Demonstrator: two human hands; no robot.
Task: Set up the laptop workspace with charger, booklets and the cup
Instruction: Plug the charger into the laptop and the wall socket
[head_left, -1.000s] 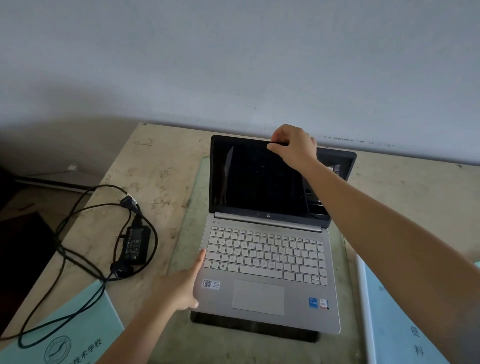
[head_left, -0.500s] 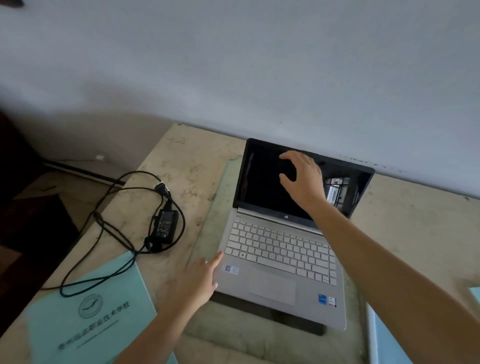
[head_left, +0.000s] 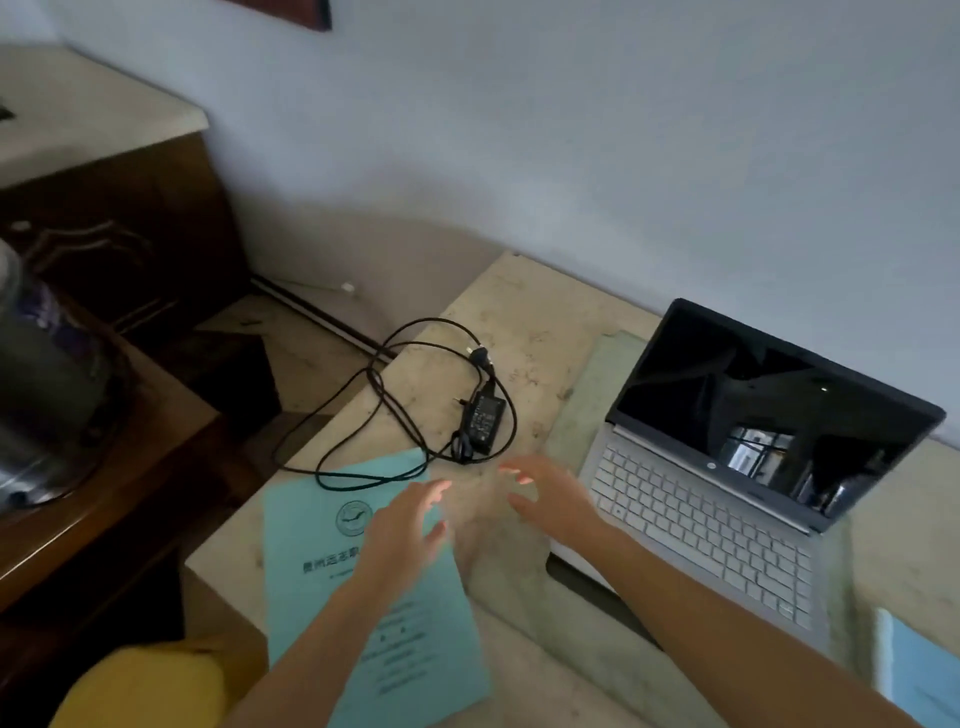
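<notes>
Head view: charger brick (head_left: 485, 422) lies on the desk (head_left: 524, 332), long axis pointing away, just beyond both hands. Right hand (head_left: 553, 499) is nearer; left hand (head_left: 410, 525) hovers over the booklet (head_left: 332, 582). Fingers spread, empty.

wall (head_left: 597, 135): plain pale blue-grey, dim light | table (head_left: 524, 306): mottled beige stone top against the wall | left: dark wooden cabinet (head_left: 130, 228) with pale countertop (head_left: 78, 114) | floor (head_left: 311, 364): beige, shadowed
</notes>
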